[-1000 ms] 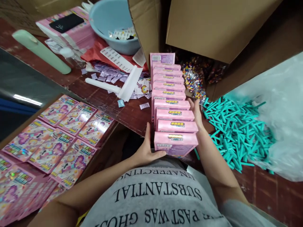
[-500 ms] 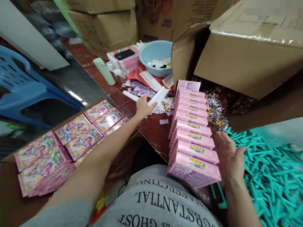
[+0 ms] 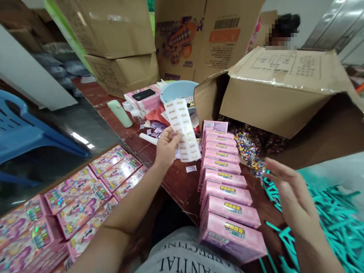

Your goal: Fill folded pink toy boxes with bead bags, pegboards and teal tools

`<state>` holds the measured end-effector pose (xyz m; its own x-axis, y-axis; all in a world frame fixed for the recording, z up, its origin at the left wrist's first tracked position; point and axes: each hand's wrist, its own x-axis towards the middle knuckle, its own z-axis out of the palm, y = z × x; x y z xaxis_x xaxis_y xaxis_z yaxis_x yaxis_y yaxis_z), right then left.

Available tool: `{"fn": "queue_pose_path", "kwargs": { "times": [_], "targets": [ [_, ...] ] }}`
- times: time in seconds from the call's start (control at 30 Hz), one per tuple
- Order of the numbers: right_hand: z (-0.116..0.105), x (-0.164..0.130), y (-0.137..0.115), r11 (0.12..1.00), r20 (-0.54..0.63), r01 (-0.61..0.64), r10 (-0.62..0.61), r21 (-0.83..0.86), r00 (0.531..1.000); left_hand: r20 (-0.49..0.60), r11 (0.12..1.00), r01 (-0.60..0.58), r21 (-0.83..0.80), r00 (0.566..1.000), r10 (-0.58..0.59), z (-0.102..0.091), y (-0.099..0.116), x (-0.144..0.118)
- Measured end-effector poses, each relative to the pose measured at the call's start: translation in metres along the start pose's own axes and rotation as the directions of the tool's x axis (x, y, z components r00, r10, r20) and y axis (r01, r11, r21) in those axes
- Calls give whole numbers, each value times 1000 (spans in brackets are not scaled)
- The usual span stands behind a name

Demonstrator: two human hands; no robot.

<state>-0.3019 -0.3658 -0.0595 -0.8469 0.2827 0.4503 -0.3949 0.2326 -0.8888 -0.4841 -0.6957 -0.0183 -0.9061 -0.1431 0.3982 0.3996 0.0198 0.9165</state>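
Note:
Pinched in my left hand (image 3: 167, 146) is a sheet of stickers (image 3: 186, 132), white with rows of small gold-toned labels, held up above the table. My right hand (image 3: 295, 197) hovers with fingers apart and nothing in it, right of a row of pink boxes (image 3: 227, 187). Those boxes stand on edge, one behind another, running from my body toward the back. Beyond my right fingertips lie clear bags of colourful beads (image 3: 250, 151). Under and beside that hand is a heap of teal plastic sticks (image 3: 335, 223).
An open cardboard carton (image 3: 284, 94) stands behind the bead bags. At the back are a blue basin (image 3: 178, 89), a phone (image 3: 143, 94) on a pink pack and a green bottle (image 3: 120, 113). Boxes with colourful fronts (image 3: 85, 197) fill the lower left. Another person's head (image 3: 286, 28) shows behind the carton.
My left hand has raised and turned the sheet, so its printed labels now show. My right hand has lifted from beside the pink boxes. The view has tilted up.

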Motion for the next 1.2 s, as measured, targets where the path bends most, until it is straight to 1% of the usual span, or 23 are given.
{"fn": "queue_pose_path", "kwargs": {
  "times": [0.03, 0.07, 0.1, 0.17, 0.23, 0.3, 0.37, 0.4, 0.43, 0.5, 0.53, 0.57, 0.6, 0.67, 0.7, 0.77, 0.83, 0.87, 0.93, 1.0, 1.03, 1.13, 1.2],
  "targets": [
    [14, 12, -10, 999, 84, 37, -35, -12, 996, 13, 978, 37, -206, 999, -35, 13, 11, -15],
    [31, 25, -19, 997, 156, 77, -74, -13, 985, 37, 933, 85, -349, 996, -77, 26, 20, -32],
    [48, 37, -25, 993, 215, 119, -113, -13, 970, 74, 893, 139, -428, 990, -119, 38, 28, -48],
    [75, 58, -31, 985, 291, 171, -168, 15, 942, 152, 848, 226, -479, 973, -173, 55, 38, -74],
    [88, 69, -31, 990, 377, 117, -140, 84, 916, 198, 854, 246, -458, 965, -171, 55, 42, -89],
    [85, 71, -29, 989, 435, 25, -86, 143, 896, 158, 894, 152, -421, 983, -93, 40, 43, -92],
    [72, 66, -31, 992, 469, 5, -64, 125, 881, 113, 924, 28, -382, 993, 16, 20, 45, -86],
    [64, 62, -33, 995, 485, 21, -66, 98, 872, 134, 932, 3, -363, 990, 50, 11, 47, -82],
    [56, 59, -35, 997, 504, 40, -68, 65, 861, 187, 941, 12, -337, 981, 55, 4, 48, -78],
    [44, 55, -41, 998, 526, 68, -59, 2, 849, 314, 963, 98, -252, 949, -14, 0, 51, -72],
    [39, 55, -43, 998, 514, 67, -50, -14, 856, 341, 968, 143, -207, 938, -66, 2, 52, -70],
    [34, 54, -44, 999, 489, 47, -31, -22, 872, 335, 968, 182, -174, 935, -115, 6, 52, -69],
    [31, 54, -44, 1000, 458, 9, 1, -20, 889, 303, 964, 212, -163, 940, -155, 11, 51, -68],
    [25, 52, -40, 993, 410, -114, 94, 25, 907, 219, 946, 258, -198, 952, -214, 20, 49, -68],
    [23, 50, -37, 980, 394, -188, 146, 69, 907, 181, 934, 276, -228, 954, -238, 24, 47, -69],
    [22, 44, -27, 930, 397, -321, 230, 181, 889, 128, 914, 294, -280, 955, -268, 30, 44, -71],
    [25, 37, -16, 882, 411, -384, 253, 274, 876, 89, 904, 293, -313, 956, -279, 32, 41, -74],
    [26, 35, -12, 873, 391, -386, 256, 300, 884, 75, 901, 290, -323, 957, -281, 32, 40, -75],
    [30, 31, -4, 884, 300, -350, 259, 310, 918, 64, 896, 292, -334, 955, -288, 32, 39, -76],
    [33, 30, -1, 904, 191, -311, 264, 293, 946, 92, 886, 319, -336, 947, -306, 31, 40, -75],
    [33, 30, -1, 910, 161, -300, 263, 285, 951, 115, 879, 337, -338, 942, -316, 31, 40, -75],
    [35, 28, -2, 912, 122, -276, 250, 303, 961, 172, 857, 380, -349, 925, -340, 31, 41, -73],
    [37, 26, -2, 905, 101, -281, 263, 318, 960, 174, 856, 383, -347, 923, -343, 31, 39, -72]
  ]
}}
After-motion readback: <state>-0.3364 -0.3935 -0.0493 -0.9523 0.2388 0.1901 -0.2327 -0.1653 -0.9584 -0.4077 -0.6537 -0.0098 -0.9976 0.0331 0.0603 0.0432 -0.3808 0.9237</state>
